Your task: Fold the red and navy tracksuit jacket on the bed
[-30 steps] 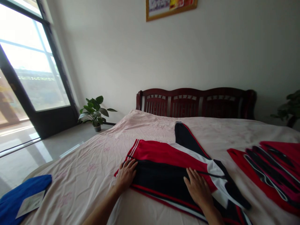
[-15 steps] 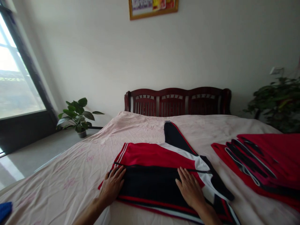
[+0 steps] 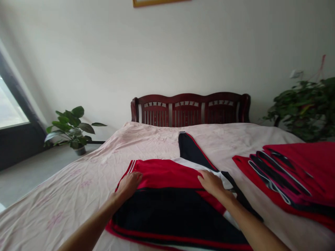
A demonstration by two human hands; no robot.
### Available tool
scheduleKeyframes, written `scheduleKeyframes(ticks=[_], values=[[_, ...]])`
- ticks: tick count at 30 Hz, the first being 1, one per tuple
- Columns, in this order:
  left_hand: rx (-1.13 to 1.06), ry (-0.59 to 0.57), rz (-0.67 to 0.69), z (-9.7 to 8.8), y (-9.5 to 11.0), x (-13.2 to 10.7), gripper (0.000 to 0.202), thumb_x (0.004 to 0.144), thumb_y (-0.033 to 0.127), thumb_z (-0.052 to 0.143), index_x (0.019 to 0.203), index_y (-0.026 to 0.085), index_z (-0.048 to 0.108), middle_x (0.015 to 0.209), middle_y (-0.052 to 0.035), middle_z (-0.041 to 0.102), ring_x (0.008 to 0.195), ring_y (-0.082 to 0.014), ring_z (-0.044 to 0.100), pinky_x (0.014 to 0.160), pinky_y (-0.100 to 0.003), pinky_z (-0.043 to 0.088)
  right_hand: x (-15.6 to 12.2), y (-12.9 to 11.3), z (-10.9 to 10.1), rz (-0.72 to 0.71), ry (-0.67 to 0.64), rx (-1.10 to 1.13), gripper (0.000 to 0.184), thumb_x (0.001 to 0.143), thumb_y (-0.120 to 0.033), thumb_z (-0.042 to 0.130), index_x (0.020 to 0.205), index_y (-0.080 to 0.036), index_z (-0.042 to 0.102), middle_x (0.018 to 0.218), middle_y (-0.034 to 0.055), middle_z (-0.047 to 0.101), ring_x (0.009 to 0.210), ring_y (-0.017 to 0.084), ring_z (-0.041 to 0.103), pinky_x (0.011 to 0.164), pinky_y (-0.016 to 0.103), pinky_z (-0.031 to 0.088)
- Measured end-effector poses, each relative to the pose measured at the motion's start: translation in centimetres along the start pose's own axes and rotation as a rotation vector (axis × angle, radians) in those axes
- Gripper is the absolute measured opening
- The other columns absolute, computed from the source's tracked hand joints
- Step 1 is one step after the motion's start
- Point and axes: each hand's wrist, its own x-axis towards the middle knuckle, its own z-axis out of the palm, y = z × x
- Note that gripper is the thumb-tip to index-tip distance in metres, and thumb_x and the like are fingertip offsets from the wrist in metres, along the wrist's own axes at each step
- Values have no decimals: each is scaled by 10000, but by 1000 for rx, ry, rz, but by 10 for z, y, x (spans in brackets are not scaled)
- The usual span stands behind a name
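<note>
A track jacket (image 3: 162,212) in red, navy and white lies spread on the bed in the head view. Its striped hem points left, and one navy sleeve (image 3: 192,148) reaches toward the headboard. My left hand (image 3: 130,183) is on the red panel beside the white-striped hem, fingers curled against the cloth. On the right, my right hand (image 3: 211,182) is at the border of the red and white panels, its fingers drawn together on the fabric. A dark front edge runs between the hands. Some fingertips are hidden from view.
A pile of folded red and dark clothes (image 3: 295,177) lies right of the jacket on the pink sheet (image 3: 86,188). Behind the bed stands a dark wooden headboard (image 3: 187,108). Potted plants (image 3: 74,127) stand to the left and right of the bed.
Both hands have moved forward from the navy panel onto the red one, and their flat fingers have curled. The navy panel now spreads wider toward me. The view has turned slightly right.
</note>
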Motion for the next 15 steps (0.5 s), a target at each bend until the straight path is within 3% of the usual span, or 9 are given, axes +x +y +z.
scheduleKeyframes(ticks=[2, 4, 8, 12, 15], values=[[-30, -3, 13, 10, -3, 24, 404, 997, 345, 364, 1145, 216, 716, 1182, -93, 739, 1081, -216, 684, 944, -333, 491, 30, 6, 2, 9, -2, 25, 449, 959, -253, 422, 1363, -141, 584, 1381, 131, 616, 1266, 234, 578, 1036, 305, 417], [-46, 5, 19, 19, -10, 43, 422, 999, 325, 350, 1256, 206, 664, 1308, -95, 681, 1202, -205, 624, 1029, -335, 447, 54, 15, 8, 26, -18, 38, 450, 963, -233, 413, 1372, -132, 573, 1374, 127, 623, 1260, 203, 583, 1023, 264, 415], [-30, -17, -58, 35, -37, 54, 356, 956, 361, 467, 1209, 251, 692, 1408, -77, 610, 1333, -262, 514, 1116, -437, 373, 80, 37, 25, 86, -53, 36, 370, 957, -261, 453, 1245, -189, 673, 1274, 108, 687, 1217, 222, 608, 992, 284, 432], [-24, -12, -225, 45, -65, 52, 372, 970, 307, 394, 1192, 266, 689, 1376, -87, 615, 1249, -264, 579, 1042, -424, 431, 88, 53, 32, 186, -70, 8, 337, 957, -270, 443, 1138, -195, 718, 1285, 120, 674, 1232, 265, 592, 1010, 352, 427], [-31, 2, -344, 50, -75, 62, 354, 960, 283, 383, 1073, 243, 717, 1243, -106, 662, 1137, -259, 641, 980, -384, 459, 96, 56, 31, 302, -61, -13, 387, 978, -279, 377, 1154, -169, 704, 1269, 164, 665, 1199, 295, 612, 982, 403, 450]])
